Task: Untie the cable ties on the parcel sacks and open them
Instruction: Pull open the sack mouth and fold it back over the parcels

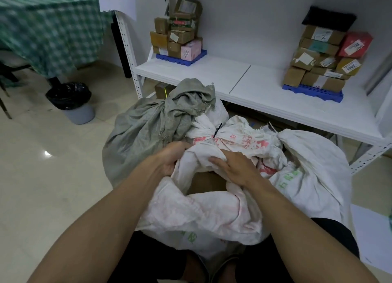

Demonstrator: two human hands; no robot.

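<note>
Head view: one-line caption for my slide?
Both hands, left and right, spread a white sack's mouth; black tie binds the sack behind.

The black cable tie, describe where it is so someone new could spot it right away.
Start at the white shelf, then drop to the sacks heaped on the floor before it. Just beyond both hands lies a white sack with red print; the black cable tie cinches its bunched neck, the only dark band there.

Near sack (203,214) white, faded red and green print; far sack (146,129) grey-green; cable tie (217,130) black; pallets (314,92) blue; tablecloth (51,32) green checked.
</note>
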